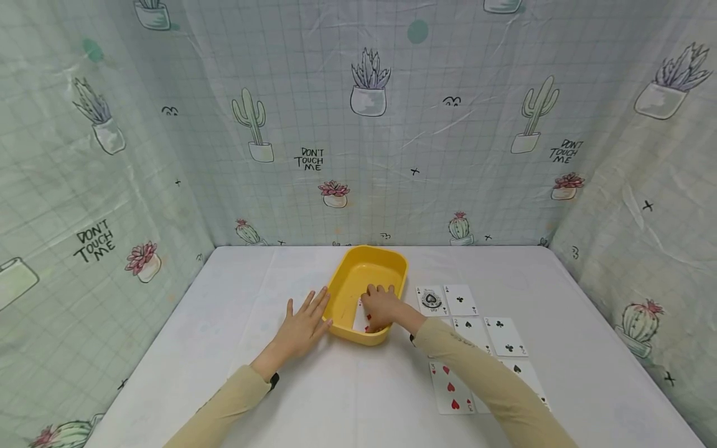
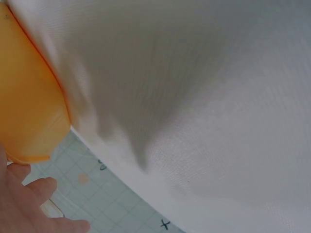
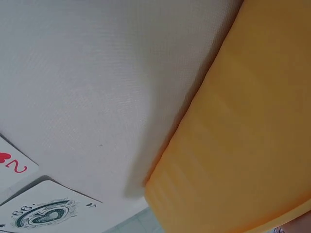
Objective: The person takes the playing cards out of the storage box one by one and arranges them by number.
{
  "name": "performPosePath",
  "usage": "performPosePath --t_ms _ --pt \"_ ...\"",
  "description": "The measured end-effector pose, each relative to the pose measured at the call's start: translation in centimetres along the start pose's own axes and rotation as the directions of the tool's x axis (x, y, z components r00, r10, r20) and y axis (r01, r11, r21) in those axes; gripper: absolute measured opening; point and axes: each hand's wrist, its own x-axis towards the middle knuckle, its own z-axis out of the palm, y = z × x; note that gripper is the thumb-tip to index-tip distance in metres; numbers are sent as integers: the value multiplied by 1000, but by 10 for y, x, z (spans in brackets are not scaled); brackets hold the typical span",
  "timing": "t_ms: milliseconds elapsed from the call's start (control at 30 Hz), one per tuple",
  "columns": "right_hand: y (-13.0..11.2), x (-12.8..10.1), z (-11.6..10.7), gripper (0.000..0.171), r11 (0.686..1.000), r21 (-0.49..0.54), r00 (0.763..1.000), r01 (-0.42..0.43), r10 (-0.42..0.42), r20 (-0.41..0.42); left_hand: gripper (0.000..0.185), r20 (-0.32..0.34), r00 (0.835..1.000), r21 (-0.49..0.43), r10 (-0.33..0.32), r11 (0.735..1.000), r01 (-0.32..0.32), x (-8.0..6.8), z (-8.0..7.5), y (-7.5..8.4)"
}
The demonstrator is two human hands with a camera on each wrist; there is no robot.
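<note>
A yellow tray (image 1: pixel 366 252) stands on the white table. My right hand (image 1: pixel 383 308) reaches down inside it with bent fingers, over a playing card (image 1: pixel 360 316) that shows red pips. The hand covers part of that card, and I cannot tell whether the fingers pinch it. Against the tray's left side, my left hand (image 1: pixel 302 326) lies with its fingers spread, fingertips at the rim. In the left wrist view the left hand (image 2: pixel 34 206) shows beside the tray wall (image 2: pixel 29 92).
Face-up playing cards lie in rows right of the tray: an ace of spades (image 1: pixel 431 300), an ace of clubs (image 1: pixel 460 300), a two of clubs (image 1: pixel 506 336), a three of hearts (image 1: pixel 451 389) and others. My right sleeve (image 1: pixel 476 373) hides some. A patterned cloth (image 1: pixel 392 137) surrounds the table.
</note>
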Motion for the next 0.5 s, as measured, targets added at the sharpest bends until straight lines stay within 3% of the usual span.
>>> performPosePath --t_ms 267,500 --pt "3 0 -3 94 999 -39 998 13 -15 -57 59 -1 1000 7 3 1000 -3 -1 2 0" --pt "10 -8 -22 95 999 21 991 39 -36 -130 59 -13 1000 0 6 1000 -6 -1 2 0"
